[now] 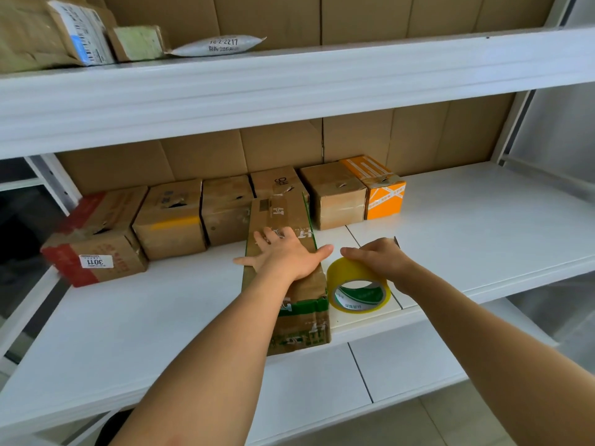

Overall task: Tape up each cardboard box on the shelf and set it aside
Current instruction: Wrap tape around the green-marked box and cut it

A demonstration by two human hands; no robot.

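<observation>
A long cardboard box [283, 220] lies pulled forward on the white shelf [483, 220], the left hand [286, 252] pressed flat on its top while the right hand [380, 259] grips a yellow tape roll [357, 284] just beside it. No fresh strip shows, so taping looks barely begun. Six more boxes [225, 207] line the back; three parcels [219, 45] sit above.

the left hand [283, 252] presses flat, fingers spread, on a long cardboard box [289, 284] lying near-to-far on the white shelf [467, 214]. just right of the box, the right hand [376, 259] grips the top of a yellow tape roll [357, 284] standing on edge. a row of small boxes [225, 210] lines the far side, an orange box [380, 191] at its right end.
</observation>
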